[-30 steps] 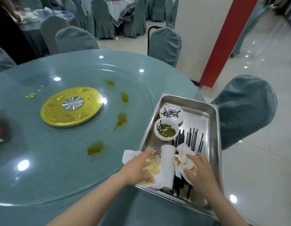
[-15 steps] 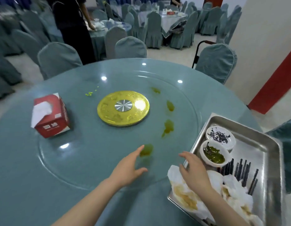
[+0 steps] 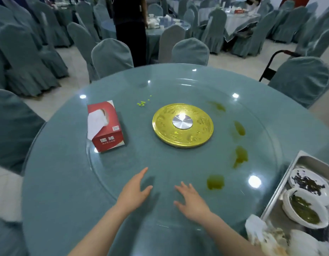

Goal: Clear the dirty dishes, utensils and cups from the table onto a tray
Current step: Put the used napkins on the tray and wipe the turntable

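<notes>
A steel tray [image 3: 281, 185] sits at the table's right edge, partly out of view. It holds two white bowls, one with dark scraps [image 3: 307, 182] and one with green leaves [image 3: 304, 209], plus stained paper napkins [image 3: 265, 235]. My left hand [image 3: 136, 189] and my right hand [image 3: 191, 200] hover side by side over the glass turntable [image 3: 160, 163], fingers spread and empty, well left of the tray.
A red tissue box [image 3: 104, 126] stands on the turntable's left. A gold hub disc [image 3: 183, 125] marks the centre. Green sauce spills [image 3: 215, 182] and small green bits [image 3: 141, 103] dot the glass. Covered chairs ring the table; a person stands behind.
Both hands have left the napkins on the tray and moved left over the glass turntable. The view has swung left, bringing the tissue box into sight.
</notes>
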`<state>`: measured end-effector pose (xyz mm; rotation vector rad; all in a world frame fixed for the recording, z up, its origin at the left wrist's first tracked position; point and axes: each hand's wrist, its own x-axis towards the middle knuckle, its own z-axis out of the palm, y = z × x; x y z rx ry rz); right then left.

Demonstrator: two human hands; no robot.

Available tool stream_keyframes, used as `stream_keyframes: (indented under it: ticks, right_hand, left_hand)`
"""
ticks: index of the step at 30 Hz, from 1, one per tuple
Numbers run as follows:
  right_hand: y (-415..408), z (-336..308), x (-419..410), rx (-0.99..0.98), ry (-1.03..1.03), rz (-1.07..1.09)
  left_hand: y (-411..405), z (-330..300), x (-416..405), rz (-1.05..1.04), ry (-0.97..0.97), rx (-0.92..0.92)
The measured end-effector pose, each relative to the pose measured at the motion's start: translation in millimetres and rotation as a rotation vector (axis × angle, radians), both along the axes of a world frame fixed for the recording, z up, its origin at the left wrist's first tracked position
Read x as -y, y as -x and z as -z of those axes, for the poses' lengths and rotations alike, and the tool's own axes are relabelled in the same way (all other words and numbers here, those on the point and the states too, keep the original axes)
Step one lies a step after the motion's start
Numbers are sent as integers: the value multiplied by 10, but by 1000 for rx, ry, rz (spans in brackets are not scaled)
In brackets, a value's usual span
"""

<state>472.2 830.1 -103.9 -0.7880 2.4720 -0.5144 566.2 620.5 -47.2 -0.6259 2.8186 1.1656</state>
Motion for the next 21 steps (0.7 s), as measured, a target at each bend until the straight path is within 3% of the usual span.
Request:
stream_keyframes:
  ticks: [7,15,21]
  right_hand:
    - [21,168,-243,-34,-82,-72]
    - [163,43,-535,-22,-127,14]
    - [232,-33,-617,52,-151,193]
  left_hand:
    - [-52,126,235,-60,-8,22]
    - [25,136,329,-89,30,-25]
    - [85,-13,565,-208,207,-221]
